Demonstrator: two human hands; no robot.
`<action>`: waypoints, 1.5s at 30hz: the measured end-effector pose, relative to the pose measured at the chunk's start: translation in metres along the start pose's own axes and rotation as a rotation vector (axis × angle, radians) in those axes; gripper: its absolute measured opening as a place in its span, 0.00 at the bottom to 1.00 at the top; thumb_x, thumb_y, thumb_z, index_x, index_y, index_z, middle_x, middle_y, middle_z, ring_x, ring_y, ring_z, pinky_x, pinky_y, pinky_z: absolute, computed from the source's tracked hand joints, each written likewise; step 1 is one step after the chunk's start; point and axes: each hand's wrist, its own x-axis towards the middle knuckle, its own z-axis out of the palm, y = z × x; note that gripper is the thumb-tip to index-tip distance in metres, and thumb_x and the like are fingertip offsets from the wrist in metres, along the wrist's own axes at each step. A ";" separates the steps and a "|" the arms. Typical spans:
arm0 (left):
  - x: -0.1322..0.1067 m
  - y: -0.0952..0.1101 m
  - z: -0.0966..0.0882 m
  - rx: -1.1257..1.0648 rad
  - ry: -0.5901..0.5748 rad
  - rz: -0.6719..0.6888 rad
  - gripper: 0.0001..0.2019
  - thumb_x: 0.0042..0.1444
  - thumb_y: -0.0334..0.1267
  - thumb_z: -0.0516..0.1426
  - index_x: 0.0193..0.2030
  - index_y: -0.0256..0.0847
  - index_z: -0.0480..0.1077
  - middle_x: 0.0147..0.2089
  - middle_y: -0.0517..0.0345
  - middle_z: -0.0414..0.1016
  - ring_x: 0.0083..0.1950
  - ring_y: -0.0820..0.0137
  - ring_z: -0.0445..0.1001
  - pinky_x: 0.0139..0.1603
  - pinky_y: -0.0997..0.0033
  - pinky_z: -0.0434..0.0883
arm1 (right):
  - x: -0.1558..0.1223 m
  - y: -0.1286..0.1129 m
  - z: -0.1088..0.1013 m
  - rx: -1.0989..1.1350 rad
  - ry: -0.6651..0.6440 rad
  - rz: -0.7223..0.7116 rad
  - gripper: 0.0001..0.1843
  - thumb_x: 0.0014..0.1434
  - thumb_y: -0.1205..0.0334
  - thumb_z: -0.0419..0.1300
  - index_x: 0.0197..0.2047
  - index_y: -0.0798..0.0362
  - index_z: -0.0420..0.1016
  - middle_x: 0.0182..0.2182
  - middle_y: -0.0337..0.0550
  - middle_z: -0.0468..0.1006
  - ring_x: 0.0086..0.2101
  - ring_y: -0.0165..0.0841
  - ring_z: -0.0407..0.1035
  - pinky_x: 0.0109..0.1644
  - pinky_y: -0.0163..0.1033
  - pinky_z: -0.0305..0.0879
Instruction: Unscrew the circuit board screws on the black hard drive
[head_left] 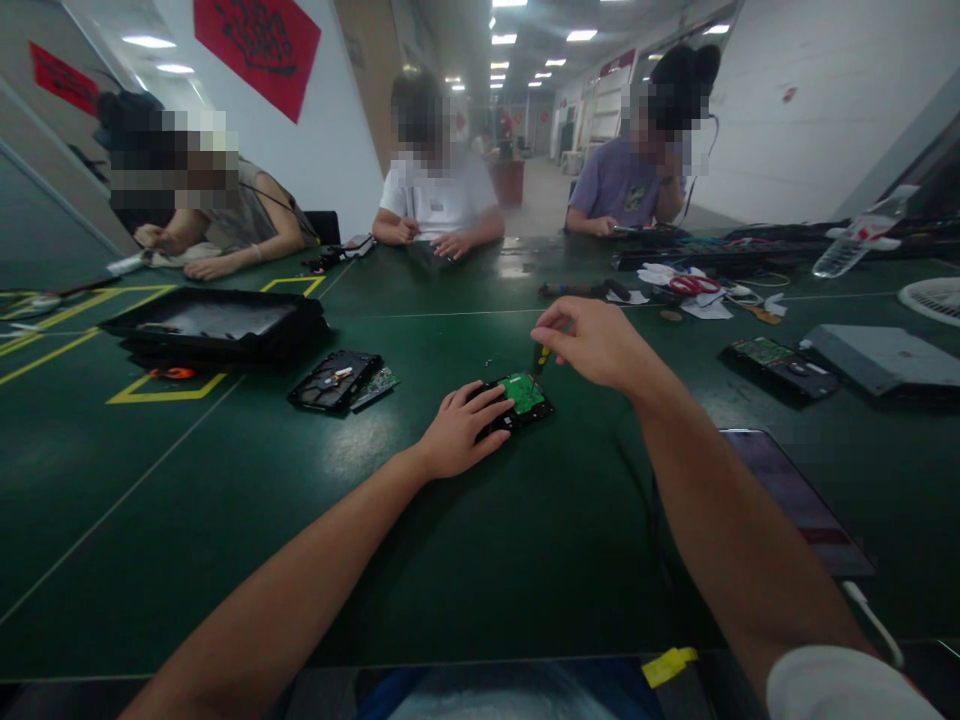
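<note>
A black hard drive point(525, 405) with a green circuit board on top lies on the dark green table point(315, 540) in front of me. My left hand point(461, 430) rests on its near left edge, fingers spread flat over the casing, steadying it. Above the board my right hand point(592, 340) is closed in a pinch round the top of a small screwdriver point(540, 358) with a yellow-and-black handle. Its tip points down at the board's far right corner.
A second hard drive point(337, 380) with a loose green board lies to the left, beside a black tray point(217, 325). A third drive point(776, 362) and a grey box point(877, 355) are on the right. A phone point(795, 495) lies near my right forearm. Three people sit across the table.
</note>
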 end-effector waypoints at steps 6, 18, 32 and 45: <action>0.000 0.001 -0.001 0.005 -0.006 -0.001 0.29 0.74 0.54 0.55 0.78 0.55 0.62 0.82 0.58 0.58 0.82 0.42 0.51 0.77 0.32 0.57 | -0.001 0.001 0.001 -0.026 0.023 -0.001 0.10 0.66 0.54 0.69 0.39 0.52 0.82 0.40 0.48 0.87 0.35 0.39 0.80 0.44 0.43 0.72; 0.001 0.002 -0.001 -0.001 -0.002 -0.004 0.29 0.74 0.54 0.56 0.78 0.56 0.63 0.82 0.57 0.59 0.82 0.43 0.51 0.78 0.32 0.56 | -0.001 -0.003 0.001 0.016 -0.080 0.009 0.11 0.72 0.57 0.61 0.45 0.52 0.84 0.34 0.45 0.86 0.32 0.37 0.80 0.43 0.41 0.73; 0.001 0.001 -0.001 0.001 -0.005 0.002 0.29 0.74 0.54 0.56 0.78 0.54 0.64 0.82 0.57 0.59 0.82 0.42 0.51 0.77 0.32 0.56 | 0.001 -0.001 0.001 -0.093 0.004 0.059 0.16 0.65 0.46 0.69 0.36 0.51 0.80 0.33 0.47 0.86 0.33 0.39 0.78 0.40 0.43 0.70; 0.001 0.002 -0.002 -0.004 -0.005 -0.005 0.28 0.74 0.54 0.56 0.78 0.55 0.64 0.81 0.57 0.60 0.82 0.43 0.51 0.77 0.31 0.56 | -0.002 -0.001 0.001 0.055 -0.024 0.027 0.07 0.67 0.57 0.67 0.42 0.52 0.82 0.38 0.48 0.88 0.33 0.38 0.81 0.41 0.41 0.75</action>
